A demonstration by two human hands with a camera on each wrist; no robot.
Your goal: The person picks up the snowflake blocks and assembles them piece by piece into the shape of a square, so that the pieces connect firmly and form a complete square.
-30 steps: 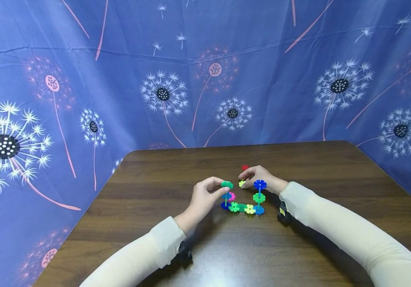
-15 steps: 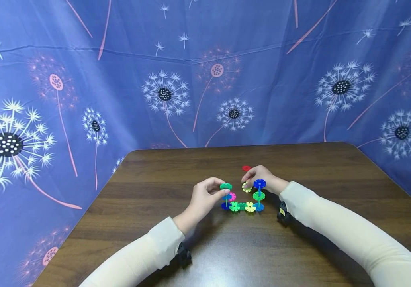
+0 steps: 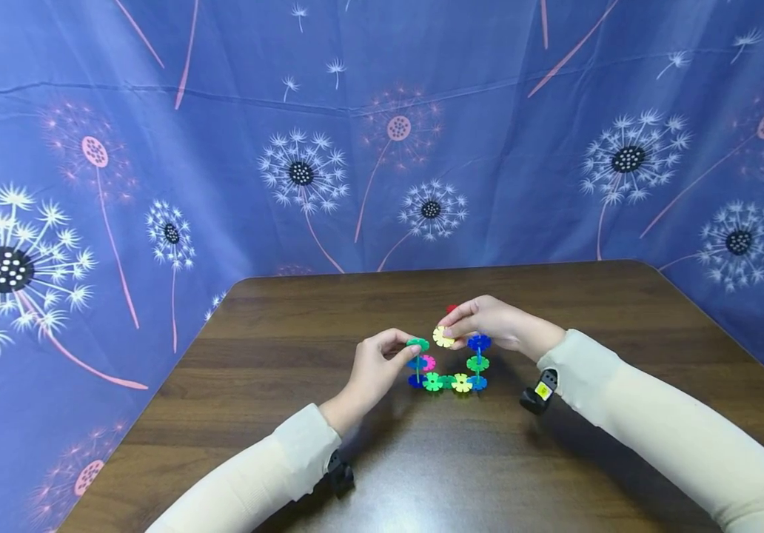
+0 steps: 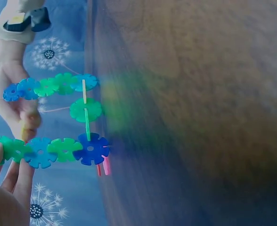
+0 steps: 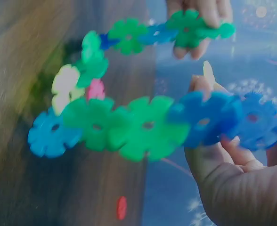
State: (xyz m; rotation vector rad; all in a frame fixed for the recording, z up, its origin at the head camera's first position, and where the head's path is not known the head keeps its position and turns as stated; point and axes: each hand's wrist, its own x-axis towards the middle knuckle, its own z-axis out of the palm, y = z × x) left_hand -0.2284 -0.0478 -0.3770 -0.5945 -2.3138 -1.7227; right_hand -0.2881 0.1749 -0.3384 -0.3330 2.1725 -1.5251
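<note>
A U-shaped chain of slotted plastic flower discs point(image 3: 432, 382) stands on the table, in green, blue and yellow, with an upright column at each side. My left hand point(image 3: 370, 374) pinches the green disc point(image 3: 418, 344) atop the left column. My right hand point(image 3: 498, 323) holds a loose yellow disc point(image 3: 443, 337) by its edge, between the columns and apart from the chain. Beside that hand rises the right column, topped by a dark blue disc point(image 3: 479, 342). In the right wrist view the yellow disc point(image 5: 208, 71) appears nearly edge-on.
Behind my right hand a red disc point(image 3: 451, 309) lies partly hidden on the brown table point(image 3: 302, 318). A pink disc point(image 3: 428, 363) shows by the left column; whether it is attached I cannot tell. A blue dandelion-patterned cloth point(image 3: 355, 148) hangs beyond the table.
The right hand has lifted the yellow disc and carried it left toward the left hand, turning its face to the head camera. The left hand has stayed almost still on the green disc.
</note>
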